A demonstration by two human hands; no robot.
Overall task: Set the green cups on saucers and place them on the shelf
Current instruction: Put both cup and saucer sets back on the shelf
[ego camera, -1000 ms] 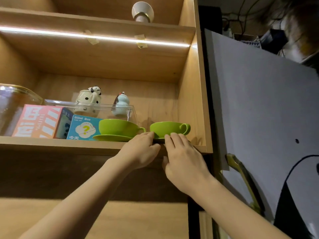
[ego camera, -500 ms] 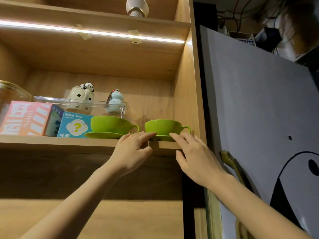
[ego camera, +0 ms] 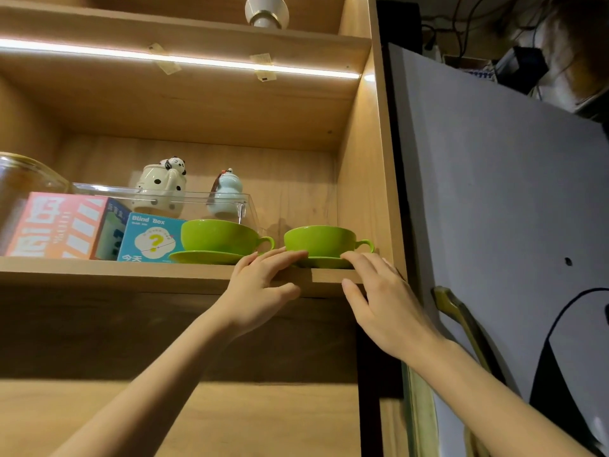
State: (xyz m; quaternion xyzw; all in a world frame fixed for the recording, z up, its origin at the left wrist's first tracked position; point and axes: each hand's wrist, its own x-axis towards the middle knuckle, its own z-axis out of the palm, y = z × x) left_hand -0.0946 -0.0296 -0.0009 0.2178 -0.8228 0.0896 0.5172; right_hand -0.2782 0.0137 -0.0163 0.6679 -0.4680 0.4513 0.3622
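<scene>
Two green cups stand on green saucers on the wooden shelf [ego camera: 131, 273]. The left cup [ego camera: 217, 236] sits on its saucer [ego camera: 204, 257] beside a blue box. The right cup [ego camera: 319, 240] sits on its saucer [ego camera: 324, 262] near the shelf's right end, handle pointing right. My left hand [ego camera: 260, 291] rests its fingertips at the left rim of the right saucer, thumb under the shelf edge. My right hand [ego camera: 382, 291] touches the saucer's right front rim with spread fingers. Neither hand grips anything.
A blue "Blind Box" carton [ego camera: 148, 239] and a pink box [ego camera: 56, 224] stand left of the cups. Behind them are a clear case [ego camera: 197, 199], a panda mug [ego camera: 161, 186] and a pale blue figurine [ego camera: 227, 192]. The cabinet side wall [ego camera: 365, 192] and a grey fridge door [ego camera: 494, 192] lie right.
Both hands have parted along the right saucer's rim, the right hand shifting rightward. The right cup and saucer sit a little further back on the shelf.
</scene>
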